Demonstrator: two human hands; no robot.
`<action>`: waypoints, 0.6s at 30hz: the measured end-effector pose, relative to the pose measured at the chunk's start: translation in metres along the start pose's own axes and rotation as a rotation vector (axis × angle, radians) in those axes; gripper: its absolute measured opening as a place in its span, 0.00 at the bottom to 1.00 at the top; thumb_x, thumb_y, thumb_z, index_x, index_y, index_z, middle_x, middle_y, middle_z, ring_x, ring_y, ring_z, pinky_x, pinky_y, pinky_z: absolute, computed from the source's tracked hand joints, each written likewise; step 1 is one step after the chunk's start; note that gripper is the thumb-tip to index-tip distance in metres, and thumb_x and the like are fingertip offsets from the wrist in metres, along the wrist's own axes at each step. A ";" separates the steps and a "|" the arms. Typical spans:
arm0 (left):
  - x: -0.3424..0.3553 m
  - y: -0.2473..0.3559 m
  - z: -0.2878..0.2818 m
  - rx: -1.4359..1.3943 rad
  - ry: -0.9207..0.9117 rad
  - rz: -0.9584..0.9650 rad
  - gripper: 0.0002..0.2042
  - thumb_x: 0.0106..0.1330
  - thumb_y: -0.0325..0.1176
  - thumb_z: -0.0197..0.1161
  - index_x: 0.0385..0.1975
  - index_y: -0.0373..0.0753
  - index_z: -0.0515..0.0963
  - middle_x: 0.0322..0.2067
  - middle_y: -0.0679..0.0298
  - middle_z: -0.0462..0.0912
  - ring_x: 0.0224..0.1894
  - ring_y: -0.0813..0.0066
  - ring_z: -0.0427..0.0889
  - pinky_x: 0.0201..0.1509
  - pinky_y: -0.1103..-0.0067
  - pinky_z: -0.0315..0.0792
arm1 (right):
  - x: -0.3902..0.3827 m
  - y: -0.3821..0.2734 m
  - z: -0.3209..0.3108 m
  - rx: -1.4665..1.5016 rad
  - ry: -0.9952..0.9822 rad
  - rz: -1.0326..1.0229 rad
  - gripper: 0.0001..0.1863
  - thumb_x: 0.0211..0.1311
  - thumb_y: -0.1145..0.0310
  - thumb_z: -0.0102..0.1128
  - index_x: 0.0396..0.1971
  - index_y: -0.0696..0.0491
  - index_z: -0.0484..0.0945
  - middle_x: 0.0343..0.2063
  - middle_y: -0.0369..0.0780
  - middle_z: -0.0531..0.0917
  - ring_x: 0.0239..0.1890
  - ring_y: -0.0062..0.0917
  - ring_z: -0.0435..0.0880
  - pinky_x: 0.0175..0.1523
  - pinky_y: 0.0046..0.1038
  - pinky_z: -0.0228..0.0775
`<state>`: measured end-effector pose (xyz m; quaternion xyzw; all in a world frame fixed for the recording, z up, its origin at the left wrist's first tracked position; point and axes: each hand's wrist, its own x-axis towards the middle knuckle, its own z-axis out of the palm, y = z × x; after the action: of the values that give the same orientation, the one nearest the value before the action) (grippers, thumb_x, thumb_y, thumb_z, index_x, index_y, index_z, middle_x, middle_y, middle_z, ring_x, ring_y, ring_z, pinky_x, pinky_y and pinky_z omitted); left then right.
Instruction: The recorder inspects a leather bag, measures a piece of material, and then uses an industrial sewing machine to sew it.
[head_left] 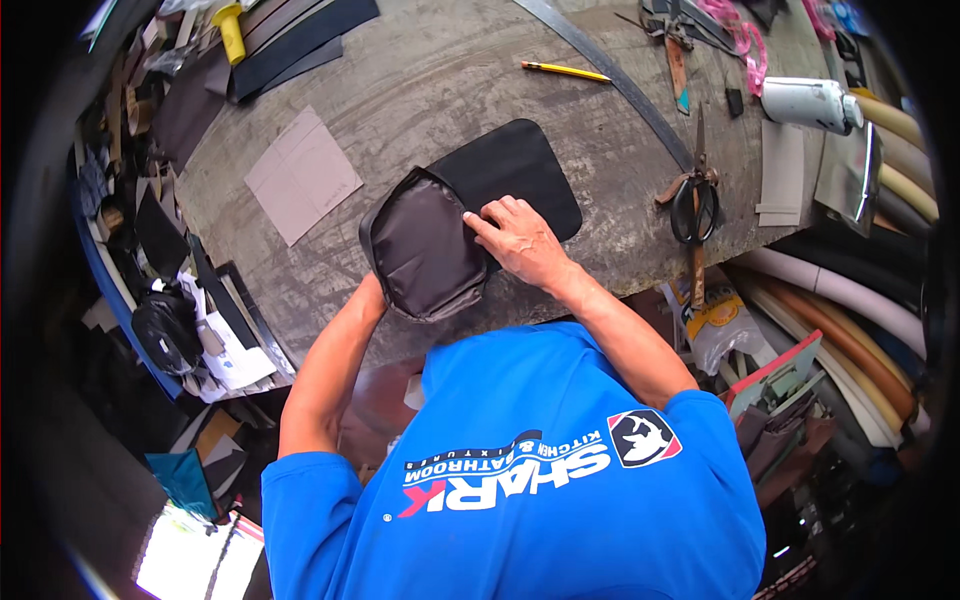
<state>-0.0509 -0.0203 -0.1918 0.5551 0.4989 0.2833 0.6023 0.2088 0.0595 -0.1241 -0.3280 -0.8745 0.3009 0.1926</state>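
Observation:
A shallow dark pouch or case part with a raised rim and a brown fabric lining faces up at the table's near edge. My left hand is at its left side, with the fingers hidden behind or under it. At the pouch's right rim, my right hand has its fingers bent and drawn together, the tips pinching the edge. A flat black panel with rounded corners lies partly under the pouch and my right hand. I cannot tell whether the two pieces are joined.
Left of the pouch lies a greyish-brown square sheet. Farther off are a yellow pencil and a long metal ruler. Black-handled scissors rest at the right, below a white bottle. Material rolls crowd the right side.

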 end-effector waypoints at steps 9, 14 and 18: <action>0.004 -0.002 -0.001 0.310 0.134 0.214 0.29 0.64 0.35 0.65 0.66 0.38 0.67 0.66 0.54 0.68 0.69 0.61 0.66 0.74 0.67 0.57 | 0.018 0.005 -0.014 -0.169 -0.207 -0.087 0.29 0.55 0.60 0.67 0.59 0.49 0.75 0.38 0.37 0.75 0.41 0.31 0.74 0.47 0.33 0.67; 0.008 0.036 -0.003 0.621 0.064 0.289 0.27 0.70 0.32 0.58 0.68 0.37 0.62 0.69 0.57 0.63 0.69 0.68 0.65 0.75 0.70 0.57 | 0.021 0.010 -0.015 -0.195 -0.229 -0.118 0.30 0.56 0.59 0.66 0.60 0.50 0.74 0.37 0.37 0.74 0.41 0.31 0.73 0.47 0.34 0.67; 0.004 0.002 0.008 0.140 0.083 0.111 0.28 0.70 0.32 0.59 0.69 0.37 0.62 0.69 0.58 0.63 0.69 0.68 0.64 0.74 0.71 0.59 | 0.023 0.008 -0.010 -0.216 -0.238 -0.164 0.31 0.57 0.58 0.65 0.60 0.54 0.73 0.37 0.38 0.73 0.41 0.32 0.73 0.48 0.34 0.67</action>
<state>-0.0416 -0.0190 -0.1920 0.6106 0.5104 0.3032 0.5242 0.2015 0.0848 -0.1186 -0.2364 -0.9422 0.2250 0.0753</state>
